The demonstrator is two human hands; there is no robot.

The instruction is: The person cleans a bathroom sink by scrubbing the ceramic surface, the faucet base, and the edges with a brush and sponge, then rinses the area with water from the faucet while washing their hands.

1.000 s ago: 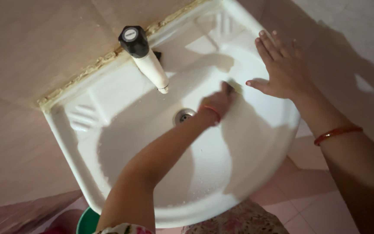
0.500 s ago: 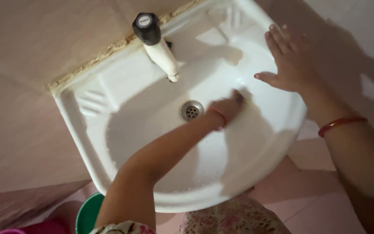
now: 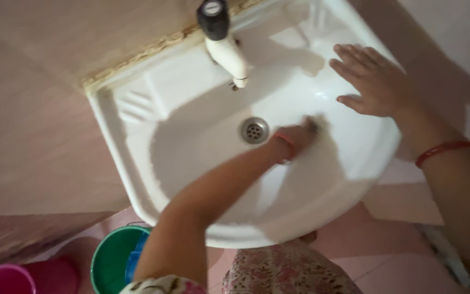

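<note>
Two hands are seen at a white wall-hung sink point(image 3: 137, 163), so everything gets placed off the round drain point(image 3: 254, 130) in its bowl. The left hand point(image 3: 295, 139) is reached across into the bowl, just to the right of the drain, and a small dark scrub pad point(image 3: 312, 125) is pressed against the bowl wall under its fingers point(image 3: 303, 133). Only a sliver of the pad is shown past the fingertips, on the side away from the drain; the fingers are curled shut around it, though the picture is blurred there. A red bangle is worn at that wrist.

The right hand point(image 3: 376, 81) is laid flat on the sink's rim, up and to the right of the drain, with its fingers point(image 3: 354, 57) spread wide and nothing held. It is kept well apart from the pad. A red bangle point(image 3: 444, 151) is also worn on that forearm.

A white tap point(image 3: 227, 49) with a black knob is mounted just above the drain. Down and left of the drain, below the sink, a green bucket point(image 3: 107, 256) and a pink tub point(image 3: 4, 279) are set on the floor.
</note>
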